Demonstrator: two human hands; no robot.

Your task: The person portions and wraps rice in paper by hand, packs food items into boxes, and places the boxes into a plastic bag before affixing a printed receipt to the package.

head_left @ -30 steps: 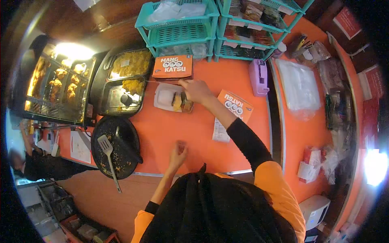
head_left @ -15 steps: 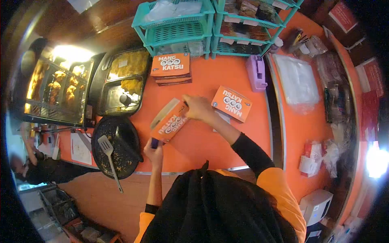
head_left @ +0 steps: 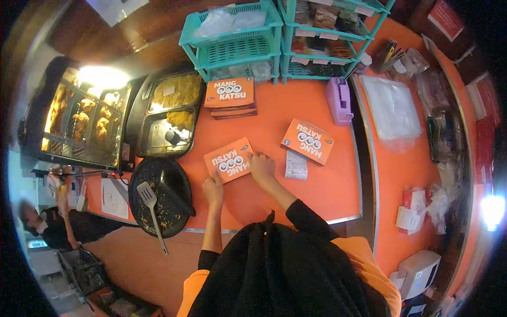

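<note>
An orange takeaway box (head_left: 226,157) printed "MANG KATSU" lies tilted at an angle on the orange counter (head_left: 311,198), its printed top facing up. My left hand (head_left: 214,190) grips its near left corner. At the right edge, my right hand (head_left: 262,168) has its fingers closed on the same box. Further right is a second printed box (head_left: 309,141), with a white paper receipt (head_left: 296,165) partly under it. Behind them stands a stack of matching boxes (head_left: 229,94).
On the left are a black pan (head_left: 179,182) with a slotted spatula (head_left: 147,195), a tray of breaded food (head_left: 171,95) and a lit food warmer (head_left: 87,111). Green racks (head_left: 232,52) and a purple tape dispenser (head_left: 339,100) stand at the back. Another person (head_left: 74,227) is at far left.
The box has gone from raised, with a flap showing, to flatter with its top closed. My right hand moved down to its right edge; the receipt is now more exposed.
</note>
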